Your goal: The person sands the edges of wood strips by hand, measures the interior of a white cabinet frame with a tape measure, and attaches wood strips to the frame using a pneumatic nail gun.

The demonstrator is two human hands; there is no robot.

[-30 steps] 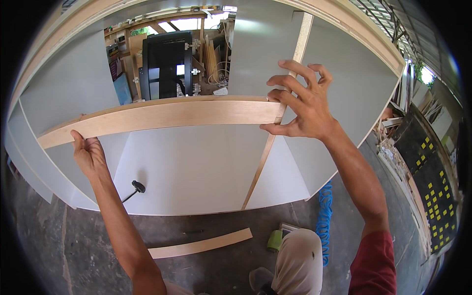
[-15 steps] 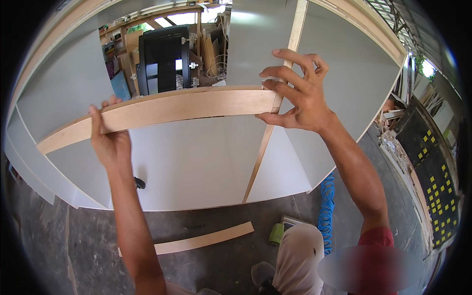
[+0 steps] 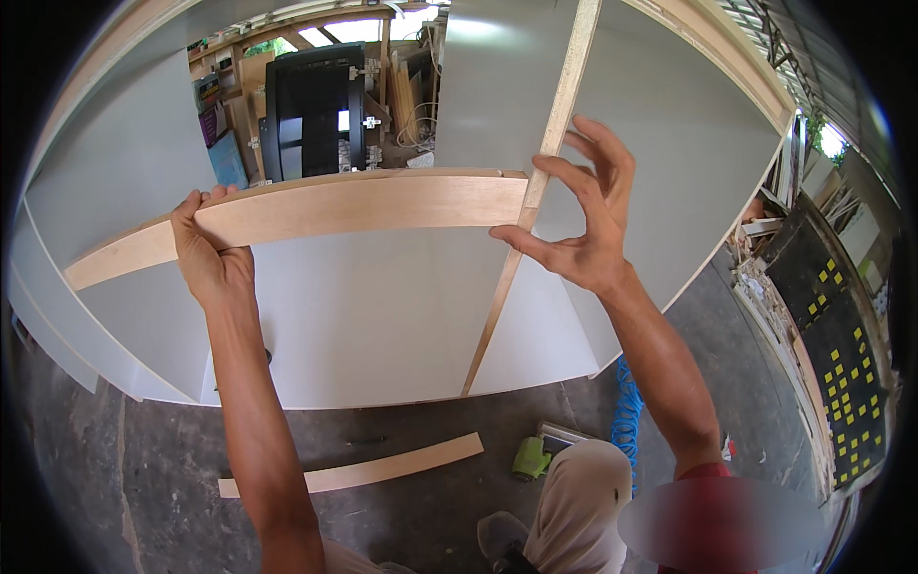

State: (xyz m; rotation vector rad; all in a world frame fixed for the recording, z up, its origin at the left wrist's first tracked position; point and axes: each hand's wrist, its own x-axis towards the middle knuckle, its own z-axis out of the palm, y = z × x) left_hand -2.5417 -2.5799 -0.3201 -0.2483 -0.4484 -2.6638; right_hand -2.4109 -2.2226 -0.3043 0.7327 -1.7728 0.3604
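A curved, light wooden strip [image 3: 363,203] spans a pale cabinet carcass, its right end meeting the edge of an upright divider [image 3: 516,239]. My left hand [image 3: 212,244] is closed round the strip left of its middle, thumb in front and fingertips over the top edge. At the right end, my right hand [image 3: 593,220] holds the strip lightly across its width. Its thumb lies at the lower edge and its index fingertip at the top corner, by the divider; the other fingers are raised off.
A second curved wooden strip [image 3: 392,467] lies on the concrete floor. Near my knee is a green and silver tool [image 3: 535,457], with a coiled blue hose [image 3: 626,411] to its right. Wood scraps and a black panel with yellow squares [image 3: 837,383] stand at the right.
My right hand has shifted slightly down, its upper fingers drawn back from the divider. The strip's right end now sits against the divider's edge. My left hand has tightened round the strip.
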